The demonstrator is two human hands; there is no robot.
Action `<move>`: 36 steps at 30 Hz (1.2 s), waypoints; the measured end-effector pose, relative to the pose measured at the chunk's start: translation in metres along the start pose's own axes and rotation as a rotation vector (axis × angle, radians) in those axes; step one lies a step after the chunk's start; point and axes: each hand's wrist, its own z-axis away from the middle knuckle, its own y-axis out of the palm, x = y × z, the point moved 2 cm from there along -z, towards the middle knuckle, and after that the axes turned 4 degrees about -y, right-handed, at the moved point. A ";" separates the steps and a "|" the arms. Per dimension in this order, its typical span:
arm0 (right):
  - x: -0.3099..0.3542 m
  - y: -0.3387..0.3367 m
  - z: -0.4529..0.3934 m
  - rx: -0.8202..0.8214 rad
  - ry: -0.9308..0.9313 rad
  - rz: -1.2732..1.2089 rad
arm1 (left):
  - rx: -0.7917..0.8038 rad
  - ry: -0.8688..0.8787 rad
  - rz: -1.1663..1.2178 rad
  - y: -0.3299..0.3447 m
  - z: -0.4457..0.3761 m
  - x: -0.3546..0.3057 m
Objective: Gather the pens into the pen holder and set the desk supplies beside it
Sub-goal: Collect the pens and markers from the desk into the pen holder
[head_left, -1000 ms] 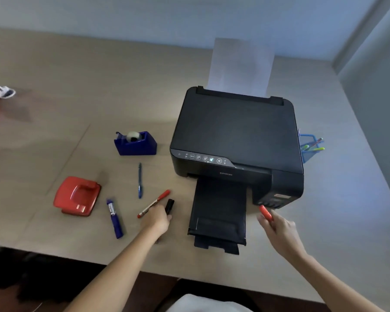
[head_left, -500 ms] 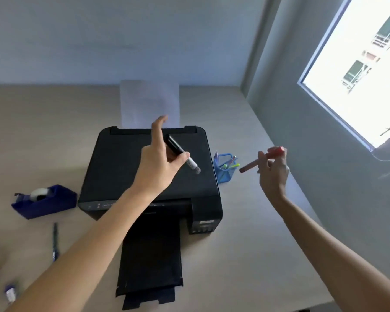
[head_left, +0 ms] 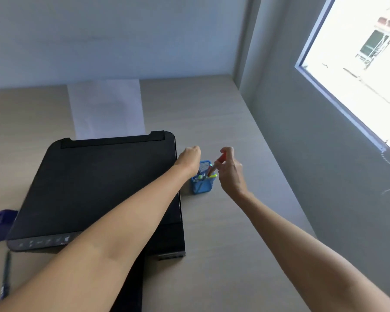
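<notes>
The blue mesh pen holder (head_left: pixel 202 188) stands on the desk just right of the printer, with several pens inside, one green-tipped (head_left: pixel 212 176). My left hand (head_left: pixel 189 157) hovers over its left rim, fingers curled; a dark shaft under it looks like the black marker (head_left: pixel 200 169), mostly hidden. My right hand (head_left: pixel 230 174) is at the holder's right side, gripping a red pen (head_left: pixel 220 159) that slants down into the holder's mouth. A blue pen (head_left: pixel 6 275) lies at the lower left. The blue tape dispenser (head_left: pixel 1 224) shows at the left edge.
A black printer (head_left: pixel 99 188) fills the desk's middle, with white paper (head_left: pixel 106 109) standing in its rear feed. The grey side wall (head_left: pixel 313 154) and a bright window (head_left: pixel 358 70) close off the right. Bare desk (head_left: pixel 223 255) lies in front of the holder.
Both hands moved forward and down from above the printer to the pen holder. The red pen now points into it; the black marker has dropped out of clear sight under my left hand.
</notes>
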 end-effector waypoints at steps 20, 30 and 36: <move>0.070 0.007 -0.037 0.023 -0.135 0.173 | -0.083 0.076 0.347 -0.093 0.053 0.045; 0.283 0.135 0.039 0.243 -0.327 -0.009 | -0.110 -0.209 0.413 -0.157 0.260 0.315; 0.348 0.262 0.156 0.606 -0.489 -0.003 | 0.121 -0.713 0.191 -0.057 0.350 0.465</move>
